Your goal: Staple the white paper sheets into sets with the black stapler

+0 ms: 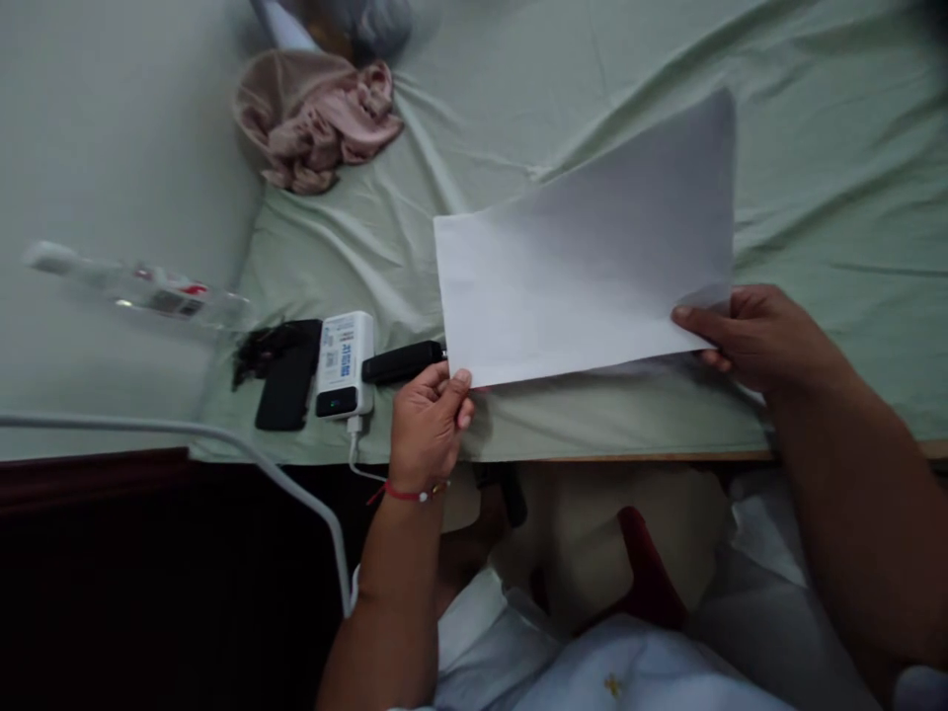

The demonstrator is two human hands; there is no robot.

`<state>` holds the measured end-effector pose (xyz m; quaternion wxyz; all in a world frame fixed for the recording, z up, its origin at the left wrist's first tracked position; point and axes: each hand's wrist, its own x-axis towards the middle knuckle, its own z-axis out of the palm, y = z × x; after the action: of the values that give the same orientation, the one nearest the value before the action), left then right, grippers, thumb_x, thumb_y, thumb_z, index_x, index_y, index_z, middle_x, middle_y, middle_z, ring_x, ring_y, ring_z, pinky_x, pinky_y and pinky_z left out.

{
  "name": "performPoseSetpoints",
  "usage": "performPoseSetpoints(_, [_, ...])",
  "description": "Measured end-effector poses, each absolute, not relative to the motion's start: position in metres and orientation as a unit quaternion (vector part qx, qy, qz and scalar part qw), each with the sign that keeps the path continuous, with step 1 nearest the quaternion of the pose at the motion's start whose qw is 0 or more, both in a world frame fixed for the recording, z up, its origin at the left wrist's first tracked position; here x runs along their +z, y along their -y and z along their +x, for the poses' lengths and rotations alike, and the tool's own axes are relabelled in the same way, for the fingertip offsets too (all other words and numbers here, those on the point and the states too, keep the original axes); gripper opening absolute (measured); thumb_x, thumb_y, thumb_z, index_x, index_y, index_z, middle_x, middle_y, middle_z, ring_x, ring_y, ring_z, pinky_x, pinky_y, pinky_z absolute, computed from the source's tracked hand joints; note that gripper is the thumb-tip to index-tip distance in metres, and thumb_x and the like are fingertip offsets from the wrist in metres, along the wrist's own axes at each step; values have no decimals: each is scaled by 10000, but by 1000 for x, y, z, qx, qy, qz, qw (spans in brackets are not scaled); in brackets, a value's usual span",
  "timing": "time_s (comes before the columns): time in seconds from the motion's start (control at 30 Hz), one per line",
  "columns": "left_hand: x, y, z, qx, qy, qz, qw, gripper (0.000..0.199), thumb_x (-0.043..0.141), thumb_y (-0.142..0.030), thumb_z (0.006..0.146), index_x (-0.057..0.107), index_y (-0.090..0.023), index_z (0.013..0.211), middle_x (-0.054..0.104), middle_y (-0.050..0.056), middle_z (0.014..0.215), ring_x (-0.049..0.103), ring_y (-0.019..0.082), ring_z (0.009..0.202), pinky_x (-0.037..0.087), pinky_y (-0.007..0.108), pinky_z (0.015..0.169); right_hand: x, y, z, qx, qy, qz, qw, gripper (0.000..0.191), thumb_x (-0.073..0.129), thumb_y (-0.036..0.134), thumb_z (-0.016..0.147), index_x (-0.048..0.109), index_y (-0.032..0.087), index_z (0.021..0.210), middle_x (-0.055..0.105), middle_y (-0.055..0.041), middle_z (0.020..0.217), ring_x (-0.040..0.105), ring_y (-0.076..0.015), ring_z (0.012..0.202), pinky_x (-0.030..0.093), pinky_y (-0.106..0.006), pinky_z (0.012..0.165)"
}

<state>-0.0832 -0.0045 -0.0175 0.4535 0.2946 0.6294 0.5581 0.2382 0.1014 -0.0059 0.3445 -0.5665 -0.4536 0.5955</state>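
A white sheet of paper [585, 267] is held up over the green bedsheet, its right part tilted and curving upward. My left hand [430, 420] pinches the paper's near left corner between thumb and fingers; a red string bracelet circles that wrist. At the right end of the near edge, my right hand [762, 336] grips the sheet with the thumb on top and the fingers partly hidden beneath. Just left of the paper lies a black stick-shaped object [402, 362], close to my left fingers. Both faces that show are blank.
The green bedsheet [836, 178] covers the surface, wrinkled. At the left lie a white power bank [347, 365] with a cable, a black phone [288, 380] and a clear plastic bottle [163, 291]. A pink cloth [318, 123] sits at the back left. A grey tube [267, 459] bends at the lower left.
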Motion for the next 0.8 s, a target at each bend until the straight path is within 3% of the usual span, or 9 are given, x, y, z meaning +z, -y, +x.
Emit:
performPoseSetpoints(0.2, [-15, 8, -82, 539, -644, 302, 451, 416, 946, -482, 730, 701, -152, 797, 700, 5, 606, 358, 29, 370, 210, 187, 364, 0, -102, 229, 597, 390, -580, 393, 345, 967, 247, 724, 638, 186, 637, 467, 52, 539, 348, -33, 401, 226, -161, 305])
performPoseSetpoints(0.5, [-20, 7, -91, 574, -615, 275, 465, 343, 934, -307, 692, 688, -172, 888, 739, 10, 683, 538, 73, 488, 371, 177, 478, -5, -104, 229, 603, 356, -569, 431, 399, 1022, 259, 596, 632, 188, 633, 517, 42, 584, 344, -24, 429, 220, -153, 306])
performPoseSetpoints(0.63, [-22, 5, -95, 608, -605, 271, 436, 330, 931, -347, 726, 723, -177, 918, 735, -3, 774, 637, 91, 633, 461, 189, 578, -8, -102, 228, 590, 394, -545, 447, 347, 1005, 307, 643, 679, 196, 682, 576, 15, 639, 433, -67, 500, 322, -183, 353])
performPoseSetpoints(0.8, [-18, 1, -93, 642, -548, 281, 456, 369, 939, -469, 752, 738, -212, 925, 743, 7, 886, 689, 123, 829, 554, 227, 762, -16, -101, 237, 526, 476, -523, 473, 209, 932, 244, 715, 729, 215, 673, 654, -1, 731, 574, -129, 705, 528, -260, 643])
